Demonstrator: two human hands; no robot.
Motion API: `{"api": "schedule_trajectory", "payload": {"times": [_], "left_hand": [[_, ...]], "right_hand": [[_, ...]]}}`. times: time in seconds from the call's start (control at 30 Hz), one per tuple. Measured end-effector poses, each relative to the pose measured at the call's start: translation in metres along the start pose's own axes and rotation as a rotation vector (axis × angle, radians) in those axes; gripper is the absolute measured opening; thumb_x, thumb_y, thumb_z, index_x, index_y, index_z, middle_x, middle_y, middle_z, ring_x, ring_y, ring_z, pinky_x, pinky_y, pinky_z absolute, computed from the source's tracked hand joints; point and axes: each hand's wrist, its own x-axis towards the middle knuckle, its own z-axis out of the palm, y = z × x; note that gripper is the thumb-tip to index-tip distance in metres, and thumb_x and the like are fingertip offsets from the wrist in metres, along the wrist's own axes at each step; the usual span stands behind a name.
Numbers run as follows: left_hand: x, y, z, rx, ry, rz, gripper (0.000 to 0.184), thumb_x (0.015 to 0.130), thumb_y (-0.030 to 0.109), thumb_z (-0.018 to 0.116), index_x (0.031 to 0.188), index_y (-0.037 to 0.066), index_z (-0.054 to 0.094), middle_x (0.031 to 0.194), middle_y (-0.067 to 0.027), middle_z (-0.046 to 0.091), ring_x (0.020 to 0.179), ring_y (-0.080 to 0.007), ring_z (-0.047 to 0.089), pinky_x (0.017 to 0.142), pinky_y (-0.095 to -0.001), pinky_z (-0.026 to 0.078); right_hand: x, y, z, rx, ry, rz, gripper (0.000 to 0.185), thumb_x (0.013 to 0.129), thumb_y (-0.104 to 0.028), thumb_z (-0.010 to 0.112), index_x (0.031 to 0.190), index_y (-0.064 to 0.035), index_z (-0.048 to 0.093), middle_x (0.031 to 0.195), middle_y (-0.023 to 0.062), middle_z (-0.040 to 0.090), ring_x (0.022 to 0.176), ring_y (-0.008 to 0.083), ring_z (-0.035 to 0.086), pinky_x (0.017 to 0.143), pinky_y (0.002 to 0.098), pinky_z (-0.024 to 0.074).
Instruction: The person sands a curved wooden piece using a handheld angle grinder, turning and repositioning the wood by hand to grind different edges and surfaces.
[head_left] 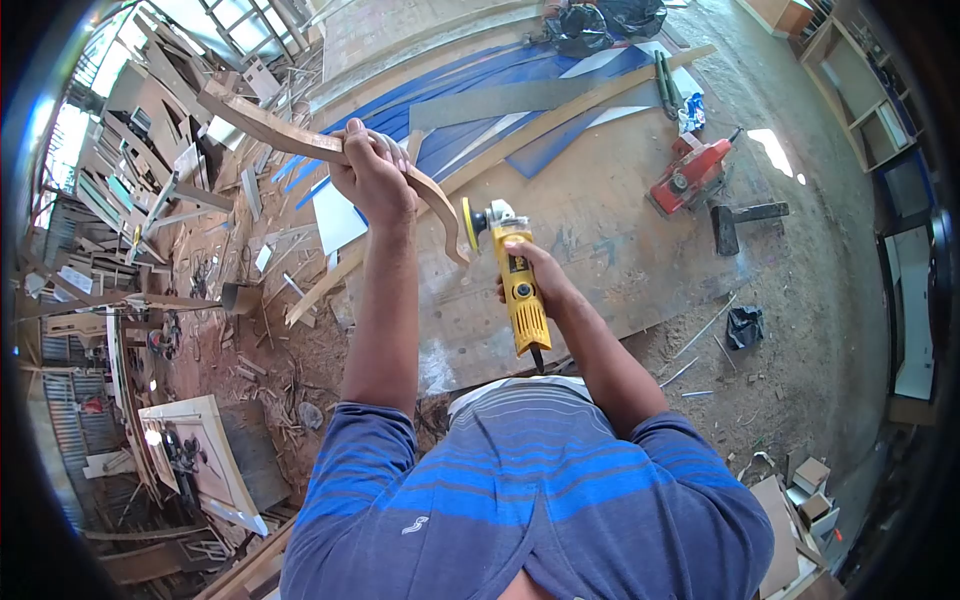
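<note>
A curved wooden piece is held up over the left side of the worktable, with my left hand wrapped round its middle. Its lower end curls down close to the disc of a yellow angle grinder. My right hand grips the grinder's body from the right side. The round pad at the grinder's head faces left, toward the wood, with a small gap between them. From the grinder's bottom end a dark cord runs down toward my shirt.
The wooden worktable carries a red power planer, a hammer, green-handled pliers, blue sheets, a long wood strip and black plastic bags. Wood scraps litter the ground at left.
</note>
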Motion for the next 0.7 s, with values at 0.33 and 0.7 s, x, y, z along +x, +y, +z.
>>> {"api": "schedule_trajectory", "payload": {"times": [0.33, 0.7], "left_hand": [[0.000, -0.004, 0.003, -0.004, -0.005, 0.004, 0.037, 0.107, 0.018, 0.050, 0.071, 0.014, 0.041, 0.052, 0.0029, 0.039, 0.039, -0.0096, 0.037, 0.039, -0.0285, 0.032], [-0.003, -0.003, 0.008, -0.004, 0.003, 0.006, 0.041, 0.107, 0.019, 0.050, 0.068, 0.014, 0.040, 0.051, 0.0028, 0.038, 0.039, -0.0093, 0.037, 0.039, -0.0285, 0.030]], "right_hand": [[-0.018, -0.025, 0.014, -0.135, -0.038, -0.066, 0.044, 0.092, -0.039, 0.073, 0.108, -0.0006, 0.059, 0.081, 0.0140, 0.067, 0.063, 0.0242, 0.071, 0.059, 0.0391, 0.0616], [0.008, 0.008, -0.006, 0.035, -0.071, 0.057, 0.054, 0.091, -0.044, 0.072, 0.114, 0.0020, 0.056, 0.082, 0.0168, 0.068, 0.065, 0.0285, 0.072, 0.063, 0.0431, 0.0636]]}}
